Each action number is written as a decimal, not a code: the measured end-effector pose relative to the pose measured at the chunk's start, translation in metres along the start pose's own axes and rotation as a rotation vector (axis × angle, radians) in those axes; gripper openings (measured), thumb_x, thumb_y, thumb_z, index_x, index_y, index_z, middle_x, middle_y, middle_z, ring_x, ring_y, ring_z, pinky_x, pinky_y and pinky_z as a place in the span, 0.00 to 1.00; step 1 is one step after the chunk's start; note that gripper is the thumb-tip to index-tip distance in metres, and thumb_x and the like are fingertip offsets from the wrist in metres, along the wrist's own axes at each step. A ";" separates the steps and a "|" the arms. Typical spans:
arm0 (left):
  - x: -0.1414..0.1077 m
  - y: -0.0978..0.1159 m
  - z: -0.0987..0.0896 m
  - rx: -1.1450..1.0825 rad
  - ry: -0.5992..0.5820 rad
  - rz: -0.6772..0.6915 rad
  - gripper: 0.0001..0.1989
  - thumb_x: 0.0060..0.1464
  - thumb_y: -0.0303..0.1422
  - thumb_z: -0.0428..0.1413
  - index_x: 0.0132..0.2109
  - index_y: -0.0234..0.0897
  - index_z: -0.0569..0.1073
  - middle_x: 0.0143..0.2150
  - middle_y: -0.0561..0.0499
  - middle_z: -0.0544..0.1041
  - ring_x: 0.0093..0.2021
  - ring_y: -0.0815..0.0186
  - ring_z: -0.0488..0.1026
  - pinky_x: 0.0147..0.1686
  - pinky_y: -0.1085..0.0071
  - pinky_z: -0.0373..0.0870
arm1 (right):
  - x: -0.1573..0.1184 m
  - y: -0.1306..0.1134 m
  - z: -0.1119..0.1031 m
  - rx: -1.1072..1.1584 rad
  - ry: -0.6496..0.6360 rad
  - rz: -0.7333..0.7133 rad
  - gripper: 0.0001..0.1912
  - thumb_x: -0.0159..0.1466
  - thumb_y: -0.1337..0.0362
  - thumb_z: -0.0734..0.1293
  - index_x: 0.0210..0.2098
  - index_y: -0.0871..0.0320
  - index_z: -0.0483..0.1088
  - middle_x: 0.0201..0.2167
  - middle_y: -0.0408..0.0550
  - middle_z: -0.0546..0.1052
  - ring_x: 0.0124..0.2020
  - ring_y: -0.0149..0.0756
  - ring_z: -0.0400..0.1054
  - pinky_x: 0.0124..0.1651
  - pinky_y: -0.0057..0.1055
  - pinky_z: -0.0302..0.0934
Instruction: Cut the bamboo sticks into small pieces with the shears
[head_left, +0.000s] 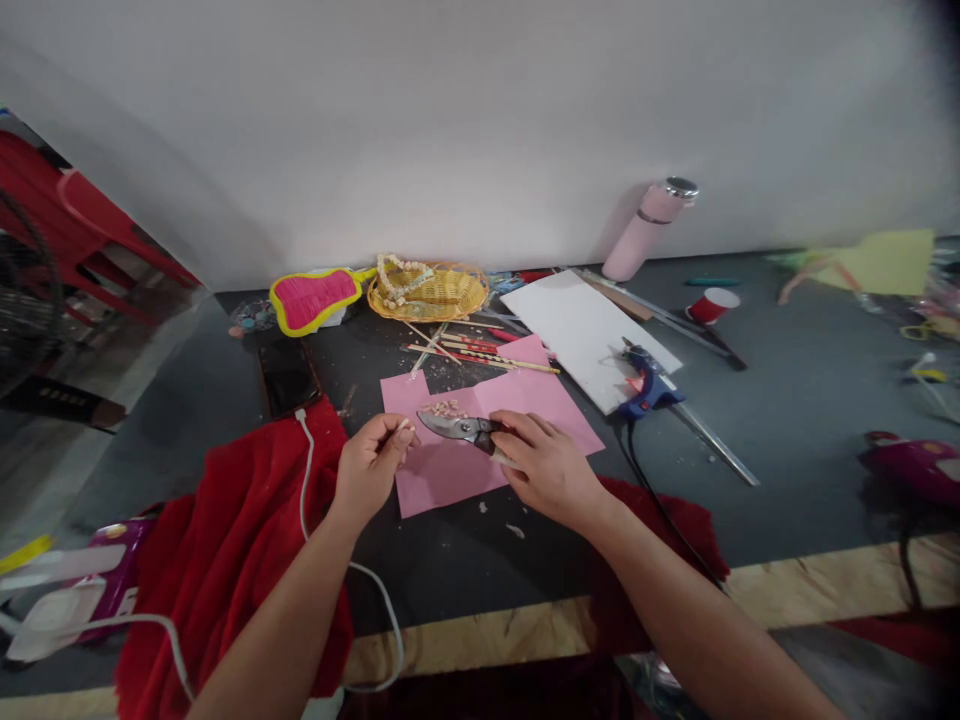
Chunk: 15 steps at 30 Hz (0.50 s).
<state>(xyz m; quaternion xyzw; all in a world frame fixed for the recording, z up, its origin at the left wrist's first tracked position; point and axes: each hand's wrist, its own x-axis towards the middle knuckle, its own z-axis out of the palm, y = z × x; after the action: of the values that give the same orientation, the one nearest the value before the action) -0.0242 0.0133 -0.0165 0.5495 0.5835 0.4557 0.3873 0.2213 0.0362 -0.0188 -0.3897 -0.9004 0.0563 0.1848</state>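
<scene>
While the wide, dark grey tabletop (442, 575) spreads out before me, a crumpled red plush cloth (232, 540) lies over its near edge, by my left forearm. Beyond it is a creased pink paper sheet (442, 480), and a flat white rectangular board (555, 320) lies behind that, to the right. A shallow yellow wicker basket (457, 292) sits toward the back. My right hand (551, 465) is over the sheet, its fingers curled around the handles of the metal pruning shears (454, 427); the blades point left, their tip very near my left fingertips, though whether they touch I cannot tell. My left hand (369, 465) is at the sheet's left edge, thumb and fingers pinching a tiny pale stick-like piece (403, 424) at their tips. Just beyond the blades, a loose heap of small pale bits (448, 409) rests on the sheet.
</scene>
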 end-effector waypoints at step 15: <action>0.001 -0.002 0.001 0.062 0.001 0.011 0.11 0.57 0.39 0.52 0.34 0.35 0.72 0.26 0.54 0.72 0.24 0.71 0.65 0.26 0.76 0.62 | 0.000 0.000 0.004 0.028 -0.010 -0.013 0.13 0.58 0.74 0.61 0.42 0.58 0.68 0.55 0.53 0.67 0.46 0.42 0.64 0.48 0.41 0.63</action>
<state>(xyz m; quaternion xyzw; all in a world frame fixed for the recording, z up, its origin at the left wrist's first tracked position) -0.0242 0.0148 -0.0190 0.5640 0.5947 0.4397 0.3671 0.2202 0.0365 -0.0227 -0.3811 -0.9029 0.0698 0.1863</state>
